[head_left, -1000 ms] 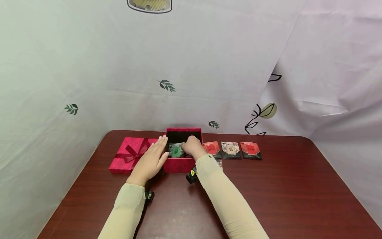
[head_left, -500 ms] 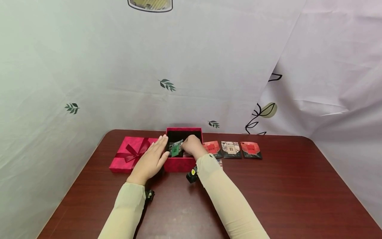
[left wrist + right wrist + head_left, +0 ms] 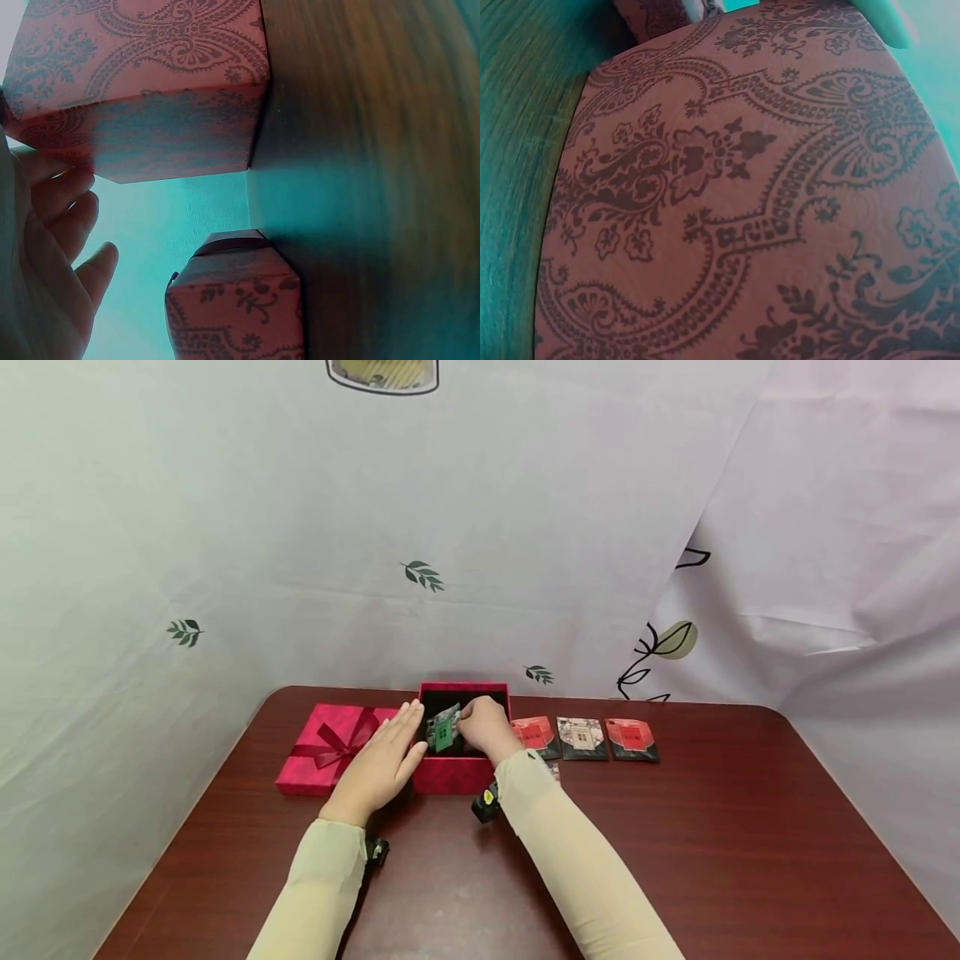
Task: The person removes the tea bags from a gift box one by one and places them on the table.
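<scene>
An open pink box with a dark inside stands at the back middle of the table. My right hand reaches into it with curled fingers and pinches the right edge of a green patterned sachet, which tilts inside the box. The fingertips are hidden behind the hand. My left hand has straight fingers and rests along the box's left side; in the left wrist view its fingertips lie at the patterned box wall. The front wall of the box fills most of the right wrist view.
Left of the box lies its pink lid with a dark red ribbon bow, partly behind the left hand. To the right, a red sachet, a cream one and another red sachet lie in a row. Another packet shows behind the right wrist.
The green sachet has turned and tilted up inside the box, its upper right corner now higher beside the right fingers. The right hand has risen slightly; the left hand has stayed put.
</scene>
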Available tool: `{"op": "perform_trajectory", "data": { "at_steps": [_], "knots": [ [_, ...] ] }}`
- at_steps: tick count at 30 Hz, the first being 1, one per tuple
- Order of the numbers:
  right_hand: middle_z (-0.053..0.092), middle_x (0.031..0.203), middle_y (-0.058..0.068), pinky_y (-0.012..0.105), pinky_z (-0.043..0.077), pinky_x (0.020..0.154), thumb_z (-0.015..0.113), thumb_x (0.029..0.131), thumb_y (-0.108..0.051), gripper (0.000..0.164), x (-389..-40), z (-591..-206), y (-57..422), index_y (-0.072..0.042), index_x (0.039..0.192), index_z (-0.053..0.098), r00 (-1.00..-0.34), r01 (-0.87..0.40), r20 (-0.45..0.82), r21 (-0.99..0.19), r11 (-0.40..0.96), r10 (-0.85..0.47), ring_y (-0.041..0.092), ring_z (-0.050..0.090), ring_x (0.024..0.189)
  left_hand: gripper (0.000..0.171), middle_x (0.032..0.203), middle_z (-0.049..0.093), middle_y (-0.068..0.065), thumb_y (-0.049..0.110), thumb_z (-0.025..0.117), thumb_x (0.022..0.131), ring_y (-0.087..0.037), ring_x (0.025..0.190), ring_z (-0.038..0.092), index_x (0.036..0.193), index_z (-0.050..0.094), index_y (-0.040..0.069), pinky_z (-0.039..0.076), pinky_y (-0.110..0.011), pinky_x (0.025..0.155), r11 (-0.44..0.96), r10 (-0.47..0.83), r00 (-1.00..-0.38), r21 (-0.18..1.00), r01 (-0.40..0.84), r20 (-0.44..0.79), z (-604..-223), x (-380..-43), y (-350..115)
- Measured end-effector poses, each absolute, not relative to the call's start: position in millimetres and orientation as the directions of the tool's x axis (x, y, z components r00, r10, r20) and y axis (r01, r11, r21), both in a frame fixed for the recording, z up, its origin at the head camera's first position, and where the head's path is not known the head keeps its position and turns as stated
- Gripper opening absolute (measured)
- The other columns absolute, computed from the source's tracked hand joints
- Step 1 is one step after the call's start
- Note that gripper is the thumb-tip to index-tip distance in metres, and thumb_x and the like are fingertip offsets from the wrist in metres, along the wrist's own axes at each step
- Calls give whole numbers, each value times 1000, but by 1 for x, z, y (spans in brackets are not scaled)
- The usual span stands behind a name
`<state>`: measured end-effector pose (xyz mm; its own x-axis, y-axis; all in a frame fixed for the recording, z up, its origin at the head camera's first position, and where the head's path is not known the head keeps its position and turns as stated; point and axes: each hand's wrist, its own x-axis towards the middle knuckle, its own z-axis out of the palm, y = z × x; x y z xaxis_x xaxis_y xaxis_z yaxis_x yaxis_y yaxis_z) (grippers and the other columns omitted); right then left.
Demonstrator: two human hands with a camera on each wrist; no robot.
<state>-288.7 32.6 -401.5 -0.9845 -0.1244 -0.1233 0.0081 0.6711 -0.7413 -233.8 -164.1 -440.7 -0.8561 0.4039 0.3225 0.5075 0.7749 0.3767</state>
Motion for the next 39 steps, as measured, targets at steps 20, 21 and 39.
{"op": "perform_trajectory", "data": {
  "at_steps": [20,21,39],
  "knots": [
    [71,88,5,29,49,65,60,95,-4,25,-267,-391,50,-2,118,71,-975,-221,191,-755,617,-115,14,60,72,64,165,28,-14,29,54,105,-29,153,23,159,30,3,21,-51,123,775,398,-866,393,494,303,-437,-232,-163],
    [71,89,5,28,48,64,59,95,-3,25,-266,-390,52,-2,117,71,-973,-228,206,-760,608,-107,14,59,70,64,165,28,-14,29,53,105,-29,153,23,159,31,3,21,-51,123,776,399,-865,391,496,305,-437,-233,-163],
    [71,100,11,36,59,69,64,96,-5,21,-243,-386,88,-3,116,70,-980,-191,197,-914,359,-18,19,67,75,64,165,28,-13,29,54,105,-30,153,23,159,31,3,23,-53,122,777,401,-857,375,506,324,-441,-233,-164]
  ]
}}
